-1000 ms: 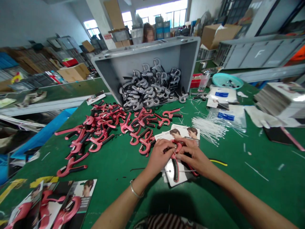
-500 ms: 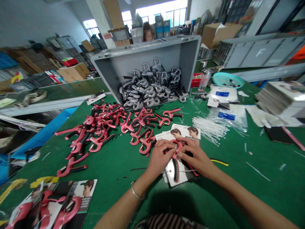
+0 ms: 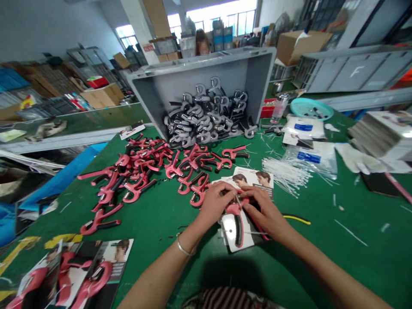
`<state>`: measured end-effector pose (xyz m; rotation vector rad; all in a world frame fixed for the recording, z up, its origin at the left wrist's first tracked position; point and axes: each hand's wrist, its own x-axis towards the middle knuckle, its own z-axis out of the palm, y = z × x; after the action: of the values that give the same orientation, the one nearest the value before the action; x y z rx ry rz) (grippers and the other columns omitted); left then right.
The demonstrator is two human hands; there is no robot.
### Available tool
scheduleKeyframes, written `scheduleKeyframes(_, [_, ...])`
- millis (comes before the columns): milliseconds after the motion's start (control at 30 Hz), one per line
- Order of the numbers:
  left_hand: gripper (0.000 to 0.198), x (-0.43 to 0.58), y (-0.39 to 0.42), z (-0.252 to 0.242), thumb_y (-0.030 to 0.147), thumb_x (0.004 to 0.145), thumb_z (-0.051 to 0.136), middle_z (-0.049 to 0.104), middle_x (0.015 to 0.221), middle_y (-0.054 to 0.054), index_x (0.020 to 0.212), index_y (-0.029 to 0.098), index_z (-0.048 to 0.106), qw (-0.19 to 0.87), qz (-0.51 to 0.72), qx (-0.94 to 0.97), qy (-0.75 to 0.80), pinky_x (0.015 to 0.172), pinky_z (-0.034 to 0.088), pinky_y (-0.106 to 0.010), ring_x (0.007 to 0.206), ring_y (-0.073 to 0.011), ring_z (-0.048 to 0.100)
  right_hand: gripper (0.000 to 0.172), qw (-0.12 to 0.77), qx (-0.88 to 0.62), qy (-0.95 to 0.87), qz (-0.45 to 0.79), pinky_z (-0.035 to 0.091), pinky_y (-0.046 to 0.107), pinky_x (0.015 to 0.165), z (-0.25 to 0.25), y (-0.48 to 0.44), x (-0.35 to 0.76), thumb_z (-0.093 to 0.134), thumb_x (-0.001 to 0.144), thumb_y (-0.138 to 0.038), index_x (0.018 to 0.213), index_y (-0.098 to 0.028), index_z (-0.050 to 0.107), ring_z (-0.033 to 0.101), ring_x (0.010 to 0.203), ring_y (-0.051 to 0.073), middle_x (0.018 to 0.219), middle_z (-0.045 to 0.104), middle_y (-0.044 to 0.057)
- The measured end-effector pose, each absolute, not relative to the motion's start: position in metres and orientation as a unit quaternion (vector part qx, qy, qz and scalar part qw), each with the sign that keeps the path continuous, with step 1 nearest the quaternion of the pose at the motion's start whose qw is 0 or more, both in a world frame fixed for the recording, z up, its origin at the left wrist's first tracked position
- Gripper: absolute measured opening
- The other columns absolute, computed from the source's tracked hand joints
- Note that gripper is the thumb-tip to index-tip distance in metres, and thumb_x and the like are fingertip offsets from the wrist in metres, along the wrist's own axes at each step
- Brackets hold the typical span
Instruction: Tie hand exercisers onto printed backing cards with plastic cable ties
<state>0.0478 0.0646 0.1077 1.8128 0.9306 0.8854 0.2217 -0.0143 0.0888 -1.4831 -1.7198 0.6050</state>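
Left hand (image 3: 216,201) higher, grip (image 3: 238,228) between hands (image 3: 262,208)

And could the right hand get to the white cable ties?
Probably yes: the white cable ties lie nearby across open green tabletop, though the right hand is busy at a pink hand gripper.

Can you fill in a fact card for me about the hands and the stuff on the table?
Left hand: fingers at a pink grip
Right hand: at the same grip
Under that grip: printed card
Gray bin: opening faces us, gray grips inside
Pink pile: on the green table, in front of the bin
White ties: bunched beyond the right hand
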Motion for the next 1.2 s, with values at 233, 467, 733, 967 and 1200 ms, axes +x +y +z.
scheduleKeyframes(233, [0.02, 0.056, 0.027, 0.113, 0.017, 0.095, 0.046, 0.067, 0.097, -0.01, 0.089, 0.018, 0.065, 0.164, 0.318, 0.901, 0.244, 0.093, 0.041, -0.045, 0.097, -0.0243, 0.056, 0.035, 0.441, -0.624, -0.627, 0.149, 0.032, 0.051, 0.109, 0.081, -0.001, 0.214, 0.052, 0.093, -0.028, 0.127, -0.024, 0.052, 0.047, 0.128, 0.028, 0.131, 0.058, 0.011])
scheduleKeyframes(467, [0.022, 0.041, 0.005, 0.088, 0.017, 0.097, 0.043, 0.064, 0.092, -0.01, 0.089, 0.016, 0.064, 0.068, 0.212, 0.959, 0.175, 0.088, 0.043, -0.043, 0.092, -0.0243, 0.053, 0.031, 0.424, -0.599, -0.659, 0.165, 0.033, 0.049, 0.108, 0.085, 0.002, 0.213, 0.054, 0.092, -0.024, 0.123, -0.024, 0.056, 0.05, 0.125, 0.027, 0.13, 0.06, 0.009])
scheduleKeyframes(733, [0.045, 0.005, -0.007, 0.097, 0.051, 0.084, 0.066, 0.059, 0.105, -0.013, 0.109, 0.015, 0.056, 0.155, 0.234, 0.863, 0.421, 0.091, 0.044, -0.051, 0.101, -0.0312, 0.053, 0.013, 0.232, -0.546, -0.789, 0.16, 0.04, 0.041, 0.086, 0.125, -0.046, 0.216, 0.052, 0.098, -0.032, 0.098, -0.022, 0.062, 0.052, 0.092, 0.025, 0.092, 0.067, 0.006])
scheduleKeyframes(967, [0.013, -0.002, 0.001, 0.098, 0.028, 0.092, 0.059, 0.063, 0.094, -0.008, 0.098, 0.017, 0.062, 0.3, 0.237, 0.824, 0.418, 0.084, 0.048, -0.037, 0.091, -0.0225, 0.06, 0.009, 0.103, -0.527, -0.843, 0.034, 0.034, 0.04, 0.074, 0.125, -0.05, 0.194, 0.051, 0.094, -0.017, 0.095, -0.021, 0.059, 0.049, 0.088, 0.027, 0.093, 0.066, 0.009])
scheduleKeyframes(1200, [0.01, -0.006, 0.005, 0.092, 0.014, 0.091, 0.06, 0.068, 0.09, -0.003, 0.091, 0.019, 0.069, 0.394, 0.321, 0.775, 0.376, 0.085, 0.047, -0.027, 0.089, -0.0166, 0.063, 0.012, 0.035, -0.555, -0.829, -0.057, 0.033, 0.042, 0.075, 0.121, -0.043, 0.187, 0.054, 0.089, -0.008, 0.085, -0.015, 0.062, 0.049, 0.084, 0.029, 0.083, 0.063, 0.011])
